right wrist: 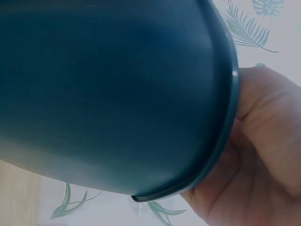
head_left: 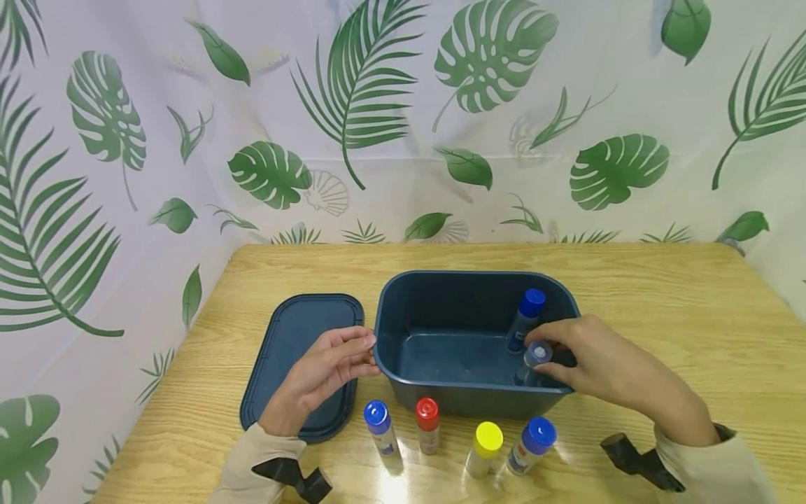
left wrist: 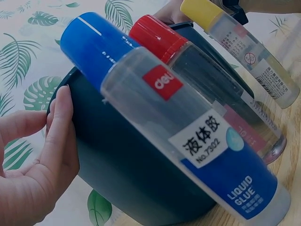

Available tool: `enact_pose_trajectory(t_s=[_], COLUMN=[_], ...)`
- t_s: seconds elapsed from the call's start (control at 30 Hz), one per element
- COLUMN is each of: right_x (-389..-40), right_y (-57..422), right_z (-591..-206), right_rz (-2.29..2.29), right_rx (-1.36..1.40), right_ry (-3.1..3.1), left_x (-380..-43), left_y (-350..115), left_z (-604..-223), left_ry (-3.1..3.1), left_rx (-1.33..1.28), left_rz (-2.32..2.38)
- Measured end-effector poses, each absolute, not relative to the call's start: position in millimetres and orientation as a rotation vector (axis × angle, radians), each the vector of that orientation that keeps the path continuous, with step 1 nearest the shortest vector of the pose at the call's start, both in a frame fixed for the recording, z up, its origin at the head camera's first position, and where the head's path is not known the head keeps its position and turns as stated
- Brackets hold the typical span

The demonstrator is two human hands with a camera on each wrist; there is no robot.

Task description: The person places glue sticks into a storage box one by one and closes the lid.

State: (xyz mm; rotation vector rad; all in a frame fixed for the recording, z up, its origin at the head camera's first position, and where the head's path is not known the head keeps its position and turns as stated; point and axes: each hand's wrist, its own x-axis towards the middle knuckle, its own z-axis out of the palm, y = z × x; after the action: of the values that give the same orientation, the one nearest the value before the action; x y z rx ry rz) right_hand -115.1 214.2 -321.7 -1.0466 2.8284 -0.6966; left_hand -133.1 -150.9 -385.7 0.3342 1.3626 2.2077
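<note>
Inside the dark blue bin (head_left: 469,280), at its right end, my right hand (head_left: 592,357) pinches a clear-capped bottle (head_left: 526,372) between thumb and fingers. Just behind it a blue-capped glue bottle (head_left: 522,325) stands tilted in the bin. My left hand (head_left: 334,364) touches the bin's left end, its fingertips at the rim and outer wall with fingers fairly relaxed. In the right wrist view the bin wall (right wrist: 117,94) hides the held bottle. A blue-capped liquid glue bottle (left wrist: 160,113) looms large in the left wrist view.
Along the bin's front stand a blue-capped bottle (head_left: 381,435), a red-capped bottle (head_left: 428,427), a yellow-capped bottle (head_left: 483,451) and another blue-capped bottle (head_left: 530,448). A dark blue lid (head_left: 308,322) lies left, partly under my left hand. Leaf-patterned cloth (head_left: 403,140) hangs behind the wooden table (head_left: 680,294).
</note>
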Motion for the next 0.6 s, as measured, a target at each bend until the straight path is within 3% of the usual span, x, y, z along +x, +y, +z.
enact_pose_trajectory(t_s=[0.6], right_x=[-111.9], right_y=[213.1], right_z=[-323.6], right_rz=[-0.635], right_rx=[-1.013], right_ry=[2.857], left_x=[-131.7], left_y=[-150.5], left_z=[-386.9], left_ry=[1.357], left_rx=[0.309], left_rz=[2.207])
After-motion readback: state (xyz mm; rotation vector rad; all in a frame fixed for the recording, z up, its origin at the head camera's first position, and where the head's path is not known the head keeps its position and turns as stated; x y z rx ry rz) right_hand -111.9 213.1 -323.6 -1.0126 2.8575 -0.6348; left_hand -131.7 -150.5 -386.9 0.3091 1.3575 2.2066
